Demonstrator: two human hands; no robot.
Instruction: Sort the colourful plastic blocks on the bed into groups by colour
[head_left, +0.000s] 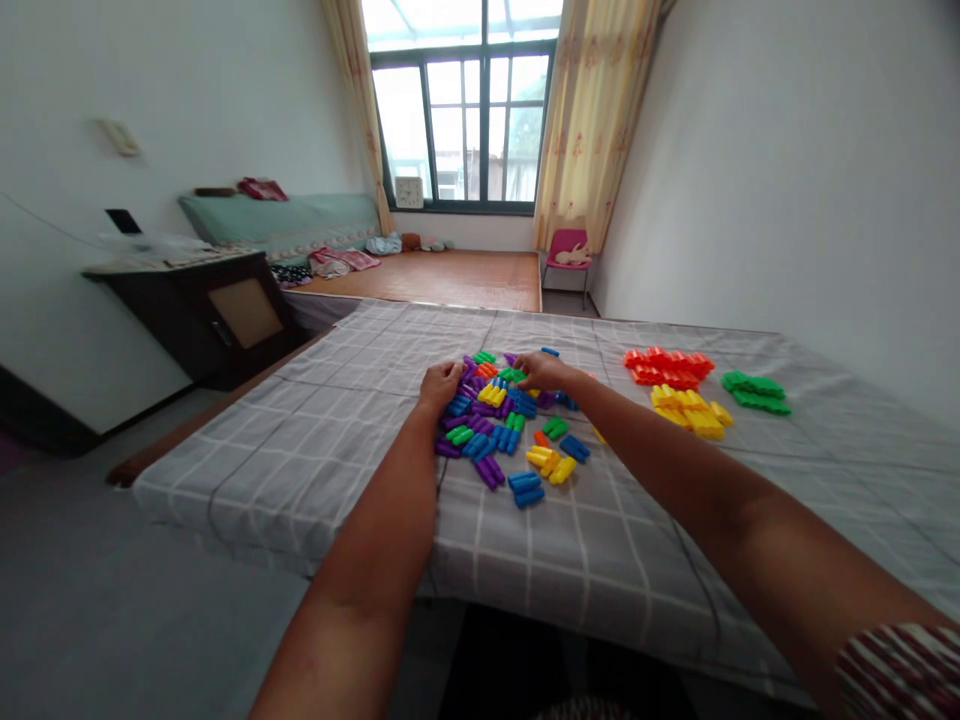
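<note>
In the head view, a loose pile [491, 412] of small plastic pieces in purple, blue, green, yellow and orange lies on a checked cloth [277, 440], in front of the person and between the forearms. The pile spreads from its far edge back towards the wearer, with no single long axis; its pieces point in mixed directions. The left hand [442, 384] is at the pile's left edge, fingers curled against purple pieces. The right hand [544, 371] reaches over the pile's far right part, fingertips bent down beside a green piece [513, 376], to which it is the nearer hand. Whether either hand grips anything, I cannot tell. Right of the pile, well apart, sit an orange group [667, 367], a yellow group [690, 412] and, farthest right, a green group [756, 392]. Far beyond the pile, a square clock [409, 192] stands by the window; its markings are too blurred to read. No brand, label or writing is legible.
</note>
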